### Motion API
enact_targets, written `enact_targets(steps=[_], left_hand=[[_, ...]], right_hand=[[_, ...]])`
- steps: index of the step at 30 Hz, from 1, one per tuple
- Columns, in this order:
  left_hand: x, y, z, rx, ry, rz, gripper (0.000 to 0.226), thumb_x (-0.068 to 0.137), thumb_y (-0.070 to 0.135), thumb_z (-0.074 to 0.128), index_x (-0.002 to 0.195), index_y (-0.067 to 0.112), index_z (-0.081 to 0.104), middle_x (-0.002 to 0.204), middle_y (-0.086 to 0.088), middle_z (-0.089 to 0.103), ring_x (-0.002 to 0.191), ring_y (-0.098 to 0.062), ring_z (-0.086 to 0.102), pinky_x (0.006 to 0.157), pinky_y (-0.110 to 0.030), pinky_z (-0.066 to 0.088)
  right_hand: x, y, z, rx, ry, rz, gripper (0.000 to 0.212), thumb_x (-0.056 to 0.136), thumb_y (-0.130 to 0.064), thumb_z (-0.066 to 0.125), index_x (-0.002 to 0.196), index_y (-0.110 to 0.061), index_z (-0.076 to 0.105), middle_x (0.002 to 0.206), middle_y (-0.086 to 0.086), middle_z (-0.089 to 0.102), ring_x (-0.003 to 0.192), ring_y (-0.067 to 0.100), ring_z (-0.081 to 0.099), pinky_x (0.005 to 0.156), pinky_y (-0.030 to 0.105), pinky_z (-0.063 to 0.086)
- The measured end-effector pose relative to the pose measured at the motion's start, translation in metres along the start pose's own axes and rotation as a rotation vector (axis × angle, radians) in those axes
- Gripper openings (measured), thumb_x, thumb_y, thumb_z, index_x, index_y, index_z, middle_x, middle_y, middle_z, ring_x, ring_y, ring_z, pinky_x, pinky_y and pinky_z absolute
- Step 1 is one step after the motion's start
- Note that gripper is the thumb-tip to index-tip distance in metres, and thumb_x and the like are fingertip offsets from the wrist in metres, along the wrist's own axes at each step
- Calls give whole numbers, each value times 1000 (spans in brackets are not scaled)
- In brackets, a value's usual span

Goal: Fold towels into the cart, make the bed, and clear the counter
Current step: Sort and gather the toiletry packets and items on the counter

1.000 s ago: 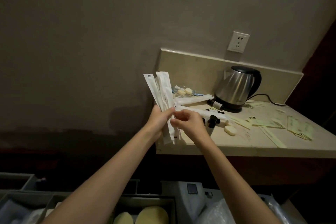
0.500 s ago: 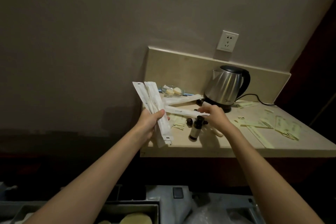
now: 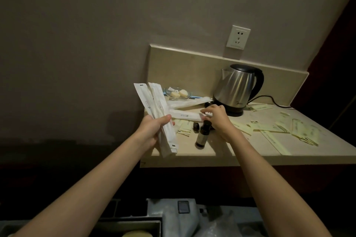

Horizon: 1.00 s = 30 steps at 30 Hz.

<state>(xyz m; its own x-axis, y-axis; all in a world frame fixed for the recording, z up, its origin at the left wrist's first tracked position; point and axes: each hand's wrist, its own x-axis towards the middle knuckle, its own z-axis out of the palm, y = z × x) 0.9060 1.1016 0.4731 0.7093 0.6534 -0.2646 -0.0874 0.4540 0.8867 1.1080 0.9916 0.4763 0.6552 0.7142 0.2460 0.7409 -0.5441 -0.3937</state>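
My left hand (image 3: 152, 131) grips a bundle of long white sealed packets (image 3: 157, 109), held slanted above the left end of the beige counter (image 3: 231, 152). My right hand (image 3: 216, 117) reaches over the counter, and its fingers pinch the right end of another long white packet (image 3: 185, 115) lying there. A further white packet (image 3: 189, 102) lies behind it. Just in front of my right hand stands a small dark bottle (image 3: 202, 134), with a second dark bottle (image 3: 196, 127) lying on its side beside it.
A steel kettle (image 3: 238, 88) on its black base stands at the back, its cord running right, below a wall socket (image 3: 238, 37). A glass dish with round soaps (image 3: 178, 93) sits back left. Pale sachets and paper strips (image 3: 300, 132) litter the right. The cart's bins (image 3: 134, 227) lie below.
My right hand left the bundle in my left hand and reached to the counter, where it now pinches a white packet. The small dark bottle came into sight.
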Motion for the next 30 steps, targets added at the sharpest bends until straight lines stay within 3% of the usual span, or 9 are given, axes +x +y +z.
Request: enact_targets(steps=[3, 6, 9, 14, 19, 25, 30], left_hand=[[-1, 1, -1, -15, -4, -12, 51, 87, 8, 64, 135, 5, 45, 106, -14, 67, 94, -24, 67, 82, -44, 54], [-3, 1, -1, -50, -13, -40, 50, 88, 7, 62, 135, 5, 43, 108, -15, 67, 92, -23, 68, 69, -38, 57], [-7, 2, -1, -66, -26, -65, 55, 87, 6, 64, 137, 5, 42, 103, -14, 70, 89, -22, 70, 61, -34, 59], [-12, 5, 2, -59, -25, -71, 58, 81, 3, 69, 134, 5, 44, 107, -16, 65, 91, -22, 67, 68, -35, 57], [-21, 6, 6, -103, -61, -26, 47, 83, 6, 66, 128, 5, 50, 105, -12, 68, 91, -19, 68, 87, -39, 53], [-40, 10, 16, -92, -103, 39, 27, 90, 11, 62, 116, 6, 59, 104, -9, 71, 97, -21, 68, 94, -46, 50], [-70, 13, 12, -160, -158, 100, 30, 92, 11, 58, 121, 2, 58, 105, -14, 69, 90, -22, 69, 75, -35, 58]], right_hand=[[11, -1, 4, -118, -69, 14, 30, 92, -21, 61, 121, -19, 64, 128, 9, 53, 122, 32, 32, 96, 42, 33], [17, 0, 10, -174, -41, 39, 23, 91, -13, 62, 112, -20, 67, 123, 6, 53, 117, 29, 33, 81, 36, 25], [18, 2, 10, -144, 12, 50, 19, 90, -17, 64, 108, -18, 68, 118, 5, 56, 117, 28, 36, 80, 35, 23], [3, -5, -15, 3, 146, 72, 24, 87, -27, 66, 109, -16, 67, 107, 0, 68, 103, 21, 60, 92, 42, 45], [-15, -27, -53, 211, 254, 66, 24, 84, -29, 69, 106, -17, 68, 99, -2, 68, 92, 15, 62, 81, 40, 54], [-57, -81, -61, 452, 180, 90, 20, 84, -24, 71, 100, -13, 68, 90, 0, 66, 81, 16, 64, 72, 37, 58], [-104, -131, -39, 583, 162, 83, 4, 83, -20, 68, 82, -16, 67, 71, -6, 66, 65, 11, 62, 55, 22, 46]])
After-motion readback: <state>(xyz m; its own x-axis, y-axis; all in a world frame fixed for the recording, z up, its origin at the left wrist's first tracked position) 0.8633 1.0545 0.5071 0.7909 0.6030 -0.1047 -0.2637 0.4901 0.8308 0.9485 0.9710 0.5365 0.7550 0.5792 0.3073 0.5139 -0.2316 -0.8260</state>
